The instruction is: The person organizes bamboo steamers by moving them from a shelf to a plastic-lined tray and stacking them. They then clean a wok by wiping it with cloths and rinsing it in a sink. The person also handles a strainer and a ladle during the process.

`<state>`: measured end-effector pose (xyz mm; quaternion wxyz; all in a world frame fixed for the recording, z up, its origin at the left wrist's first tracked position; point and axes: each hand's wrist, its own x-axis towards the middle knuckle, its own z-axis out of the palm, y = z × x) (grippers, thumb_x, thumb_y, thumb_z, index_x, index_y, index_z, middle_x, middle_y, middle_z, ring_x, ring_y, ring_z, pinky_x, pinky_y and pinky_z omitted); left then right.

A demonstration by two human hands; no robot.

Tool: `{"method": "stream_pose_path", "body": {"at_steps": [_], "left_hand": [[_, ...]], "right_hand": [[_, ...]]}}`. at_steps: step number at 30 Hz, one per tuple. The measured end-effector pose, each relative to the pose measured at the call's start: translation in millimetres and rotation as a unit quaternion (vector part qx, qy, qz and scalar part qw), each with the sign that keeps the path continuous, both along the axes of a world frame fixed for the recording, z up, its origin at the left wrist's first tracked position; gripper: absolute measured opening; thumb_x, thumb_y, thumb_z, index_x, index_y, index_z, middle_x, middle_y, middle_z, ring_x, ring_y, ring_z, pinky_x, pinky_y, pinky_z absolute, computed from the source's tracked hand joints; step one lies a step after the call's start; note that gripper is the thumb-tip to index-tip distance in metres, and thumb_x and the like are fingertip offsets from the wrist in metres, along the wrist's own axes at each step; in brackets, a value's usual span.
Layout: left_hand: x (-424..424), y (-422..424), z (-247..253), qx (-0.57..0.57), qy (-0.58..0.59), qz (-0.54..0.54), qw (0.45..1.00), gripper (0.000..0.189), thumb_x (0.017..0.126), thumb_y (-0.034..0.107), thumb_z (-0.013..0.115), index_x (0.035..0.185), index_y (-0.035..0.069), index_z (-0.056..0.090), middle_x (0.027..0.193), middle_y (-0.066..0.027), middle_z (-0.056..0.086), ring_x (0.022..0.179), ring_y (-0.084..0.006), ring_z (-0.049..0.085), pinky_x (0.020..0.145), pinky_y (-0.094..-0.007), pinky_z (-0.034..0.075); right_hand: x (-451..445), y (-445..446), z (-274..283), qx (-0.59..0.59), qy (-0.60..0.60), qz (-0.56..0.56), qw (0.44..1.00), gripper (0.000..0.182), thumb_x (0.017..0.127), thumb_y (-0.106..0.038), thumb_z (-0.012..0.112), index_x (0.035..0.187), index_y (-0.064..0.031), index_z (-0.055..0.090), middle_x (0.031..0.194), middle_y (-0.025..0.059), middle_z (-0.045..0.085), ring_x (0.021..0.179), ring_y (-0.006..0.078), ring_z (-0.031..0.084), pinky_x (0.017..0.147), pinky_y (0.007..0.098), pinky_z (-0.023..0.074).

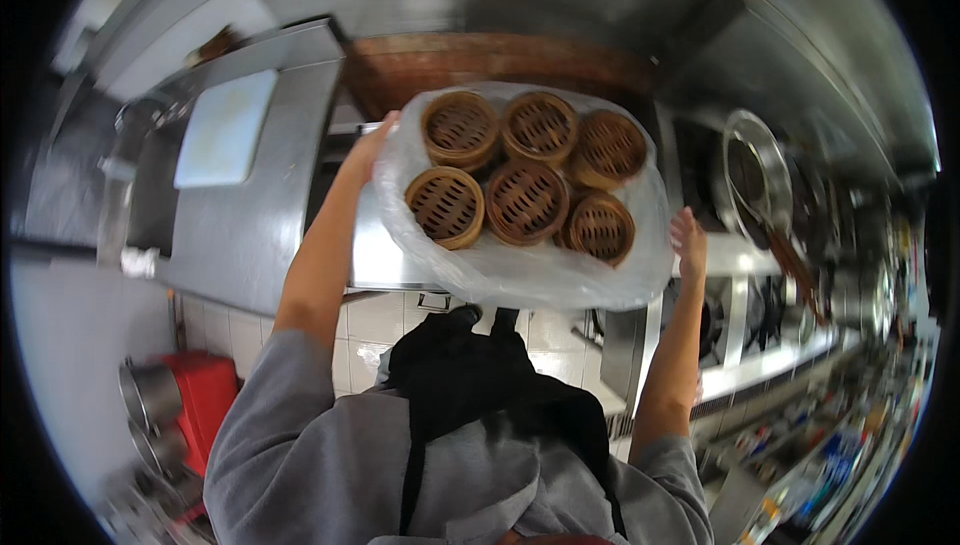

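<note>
Several round bamboo steamer baskets (527,200) with slatted tops stand in two rows on a broad surface wrapped in translucent plastic sheeting (555,275). The sheeting hides whatever is under it, and its near edge bulges out above the floor. My left hand (369,147) grips the left side of this plastic-covered tray, fingers along its rim. At the right side, my right hand (688,243) is blurred, fingers bent and close against the plastic edge. Whether it touches the plastic there is unclear.
A white cutting board (227,129) lies on the steel counter (225,237) at left. To the right, a metal strainer (757,170) with a wooden handle rests by the stove (739,312). Steel pots (150,395) and a red container (199,402) are low at left.
</note>
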<state>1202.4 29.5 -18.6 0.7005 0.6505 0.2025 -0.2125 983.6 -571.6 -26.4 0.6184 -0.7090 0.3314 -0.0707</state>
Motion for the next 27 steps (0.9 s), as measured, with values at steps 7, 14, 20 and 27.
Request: {"method": "stream_pose_path", "body": {"at_steps": [7,14,20,27], "left_hand": [[46,-42,-10,0.388,-0.245,0.024,0.888,0.024,0.083,0.024,0.069,0.099,0.008,0.074,0.091,-0.0082,0.073,0.082,-0.0171,0.066,0.075,-0.0340,0.052],[-5,-43,58,0.322,-0.239,-0.088,0.912,0.036,0.081,0.031,0.072,0.110,0.009,0.072,0.099,-0.0137,0.072,0.088,-0.0240,0.067,0.081,-0.0363,0.052],[-146,-19,105,0.323,-0.332,0.080,0.883,0.065,0.089,0.034,0.066,0.143,0.005,0.042,0.125,-0.0196,0.063,0.116,-0.0320,0.060,0.100,-0.0395,0.045],[-415,58,41,0.187,-0.196,0.158,0.949,0.042,0.097,0.044,0.056,0.097,0.006,0.072,0.082,-0.0040,0.071,0.078,-0.0119,0.064,0.077,-0.0309,0.051]], "right_hand": [[85,-42,-80,0.014,-0.021,0.035,0.999,0.034,0.088,-0.018,0.065,0.117,-0.0009,0.067,0.103,0.0053,0.067,0.089,0.0160,0.060,0.076,0.0301,0.0479],[41,-66,-33,-0.065,-0.026,0.213,0.975,0.016,0.092,-0.023,0.066,0.090,-0.0074,0.062,0.074,-0.0055,0.054,0.063,0.0032,0.047,0.053,0.0200,0.0375],[6,-17,46,-0.390,-0.146,0.053,0.908,0.055,0.091,-0.025,0.068,0.134,0.0032,0.050,0.127,0.0198,0.060,0.114,0.0303,0.058,0.098,0.0383,0.0448],[22,140,123,-0.358,-0.323,0.091,0.871,0.045,0.098,-0.029,0.058,0.130,0.0026,0.056,0.130,0.0171,0.059,0.119,0.0289,0.056,0.102,0.0361,0.0434]]}}
